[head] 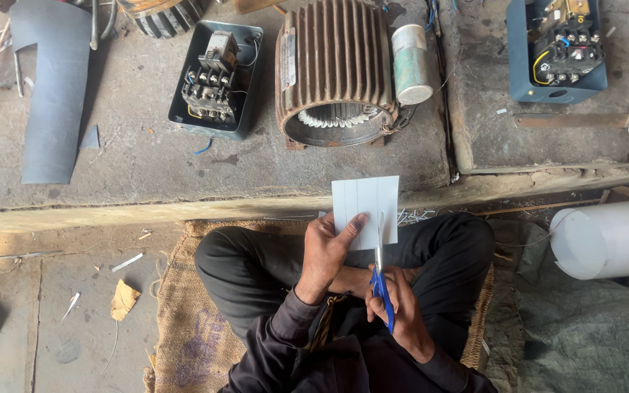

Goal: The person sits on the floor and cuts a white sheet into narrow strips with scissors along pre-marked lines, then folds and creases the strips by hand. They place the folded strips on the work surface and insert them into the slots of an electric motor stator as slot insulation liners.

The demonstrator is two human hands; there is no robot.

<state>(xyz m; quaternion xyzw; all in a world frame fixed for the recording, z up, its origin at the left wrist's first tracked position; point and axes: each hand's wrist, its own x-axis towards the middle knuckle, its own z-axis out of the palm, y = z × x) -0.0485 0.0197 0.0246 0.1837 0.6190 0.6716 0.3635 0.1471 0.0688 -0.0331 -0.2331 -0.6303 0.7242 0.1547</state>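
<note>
Head view, looking straight down on a person seated cross-legged in dark trousers on a coarse burlap mat [183, 320]. The left hand [327, 251] is raised in front of the knees, wrist bent back, its fingers curled behind a white sheet of paper [365, 207] and its thumb pressed flat on the front — a firm pinch at the sheet's lower left. The right hand [400, 309] sits lower and nearer the body, closed through the blue handles of a pair of scissors [381, 280] whose thin metal blades point up and enter the paper's lower edge.

The sheet is stiff and smooth, roughly square, marked by faint vertical lines, and it hangs upright between the knees, just in front of a raised concrete ledge. On that rough, dusty ledge lies a ribbed, rust-brown motor housing [334, 73] — a finned cylinder with its open end showing the inner slots — with a dull metal capacitor can [410, 64] touching its right side. To its left is an open blue-grey switch box [216, 78] with wired terminals, and a second one [557, 47] lies well to the right. A curved grey sheet [56, 94] lies far left; a smooth white roll [606, 239] rests at the right.
</note>
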